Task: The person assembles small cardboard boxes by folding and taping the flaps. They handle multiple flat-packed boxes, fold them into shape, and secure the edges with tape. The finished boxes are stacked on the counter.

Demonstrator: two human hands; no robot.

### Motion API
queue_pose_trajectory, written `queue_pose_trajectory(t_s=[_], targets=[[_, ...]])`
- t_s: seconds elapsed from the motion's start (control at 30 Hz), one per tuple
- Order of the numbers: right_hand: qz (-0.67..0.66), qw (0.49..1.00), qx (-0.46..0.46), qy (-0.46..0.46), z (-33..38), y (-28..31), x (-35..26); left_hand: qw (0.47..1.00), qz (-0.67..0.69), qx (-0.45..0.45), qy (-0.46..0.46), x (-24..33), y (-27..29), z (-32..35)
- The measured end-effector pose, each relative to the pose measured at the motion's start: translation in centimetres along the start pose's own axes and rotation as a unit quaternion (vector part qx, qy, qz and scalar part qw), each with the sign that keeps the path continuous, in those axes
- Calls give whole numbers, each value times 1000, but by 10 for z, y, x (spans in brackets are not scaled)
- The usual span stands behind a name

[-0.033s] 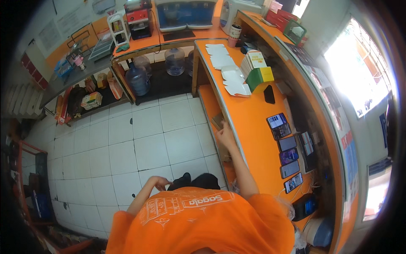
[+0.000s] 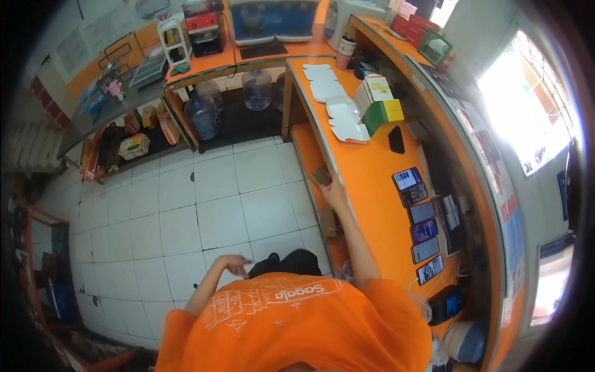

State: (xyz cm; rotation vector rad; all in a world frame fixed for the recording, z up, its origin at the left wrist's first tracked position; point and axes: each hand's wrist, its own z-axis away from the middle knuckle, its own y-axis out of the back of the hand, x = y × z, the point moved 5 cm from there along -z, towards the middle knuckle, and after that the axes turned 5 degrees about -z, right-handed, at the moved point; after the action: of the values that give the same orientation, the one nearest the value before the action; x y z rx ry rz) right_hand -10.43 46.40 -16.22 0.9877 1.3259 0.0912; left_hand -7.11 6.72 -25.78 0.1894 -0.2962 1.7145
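My right hand (image 2: pixel 334 193) is at the left edge of the orange counter (image 2: pixel 367 180), arm stretched forward. Its thumb and fingers lie against or just beside a small flat brown piece (image 2: pixel 320 176) at the shelf below the edge; whether they grip it is too small to make out. My left hand (image 2: pixel 234 265) hangs by my left side over the tiled floor, fingers loosely apart and holding nothing. On the counter, right of my arm, several phones (image 2: pixel 423 212) lie in a row. Opened white cartons (image 2: pixel 343 110) lie overlapping farther up, beside a green-and-yellow box (image 2: pixel 384 113).
A black phone (image 2: pixel 396 139) lies near the box. White floor tiles (image 2: pixel 218 194) stretch left of the counter. Large blue water bottles (image 2: pixel 203 116) stand under the far bench, with a red machine (image 2: pixel 204 32) above. A red-framed rack (image 2: pixel 49 260) stands at the left.
My right hand has shifted slightly up and right along the counter edge, by the brown piece. My left hand has risen slightly and its fingers have spread.
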Motion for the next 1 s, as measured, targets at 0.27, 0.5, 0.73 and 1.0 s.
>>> queue_pose_trajectory(t_s=[0.27,0.5,0.73,1.0], targets=[[404,906,57,114,-172,16,10,929,100,256,-248,96,102,64],[427,899,-95,5,-261,-11,33,816,-69,356,-451,243,193,92],[141,887,-415,147,-279,40,-121,565,-302,513,-572,405,251,160],[130,937,-21,323,-295,68,-209,814,-242,323,-419,465,305,155]])
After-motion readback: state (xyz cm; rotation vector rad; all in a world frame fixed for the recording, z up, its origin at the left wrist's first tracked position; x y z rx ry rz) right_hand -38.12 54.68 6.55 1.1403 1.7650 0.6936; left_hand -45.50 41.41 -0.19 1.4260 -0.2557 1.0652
